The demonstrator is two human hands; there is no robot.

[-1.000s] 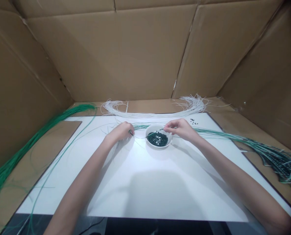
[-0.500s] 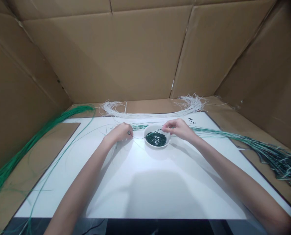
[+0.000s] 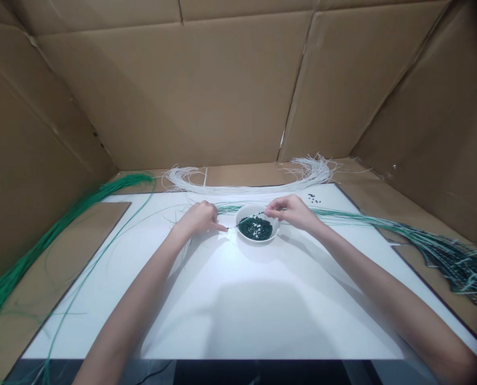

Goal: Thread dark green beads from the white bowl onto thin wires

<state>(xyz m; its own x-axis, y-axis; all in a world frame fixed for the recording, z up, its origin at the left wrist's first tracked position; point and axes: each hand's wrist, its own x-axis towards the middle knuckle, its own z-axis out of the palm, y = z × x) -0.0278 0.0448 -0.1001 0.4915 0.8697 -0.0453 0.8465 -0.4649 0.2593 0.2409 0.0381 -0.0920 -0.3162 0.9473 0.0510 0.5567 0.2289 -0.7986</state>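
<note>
Smooth white tabletop, round bowl; right hand pinching beaded strand; left hand thumb extended, hold unclear.

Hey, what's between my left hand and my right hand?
In the head view, the white bowl of dark green beads lies between your left hand and right hand, with a thin strand crossing over it.

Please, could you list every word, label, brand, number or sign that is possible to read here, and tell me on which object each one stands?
There are none.
No lettering shows on the white bowl, the white board or the cardboard wall.
The loose dark pieces beyond the right hand are too small to show whether they bear any mark.
</note>
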